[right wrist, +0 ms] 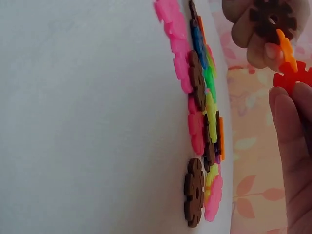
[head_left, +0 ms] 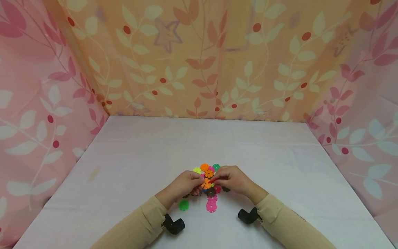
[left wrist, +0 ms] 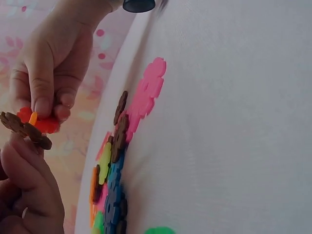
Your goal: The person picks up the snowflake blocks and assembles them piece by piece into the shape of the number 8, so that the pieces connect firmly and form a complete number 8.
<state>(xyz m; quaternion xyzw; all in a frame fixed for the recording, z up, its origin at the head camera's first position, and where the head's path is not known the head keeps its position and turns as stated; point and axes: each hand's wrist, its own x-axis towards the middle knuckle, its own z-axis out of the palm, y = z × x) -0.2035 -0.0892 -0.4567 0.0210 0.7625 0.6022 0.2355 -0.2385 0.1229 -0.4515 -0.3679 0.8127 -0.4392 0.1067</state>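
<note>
Close together over the table, my left hand (head_left: 188,182) and right hand (head_left: 234,179) work on small plastic snowflake discs with notched rims. The right thumb and fingers pinch a red disc (right wrist: 295,75). At the left fingertips is a brown disc (left wrist: 22,129), with the left fingers behind it in the right wrist view. Between these two stands an orange disc (right wrist: 286,51), seen edge-on there and touching the red one. Whether all are slotted together I cannot tell. Below the hands lie more discs, including a pink pair (head_left: 211,204) and a dark brown disc (head_left: 211,192).
A green disc (head_left: 183,205) lies apart at the near left. Beyond the hands, several discs, among them an orange disc (head_left: 204,167) and a yellow disc (head_left: 197,170), lie clustered on the white tabletop (head_left: 149,148). Floral curtains (head_left: 202,58) border the table on three sides.
</note>
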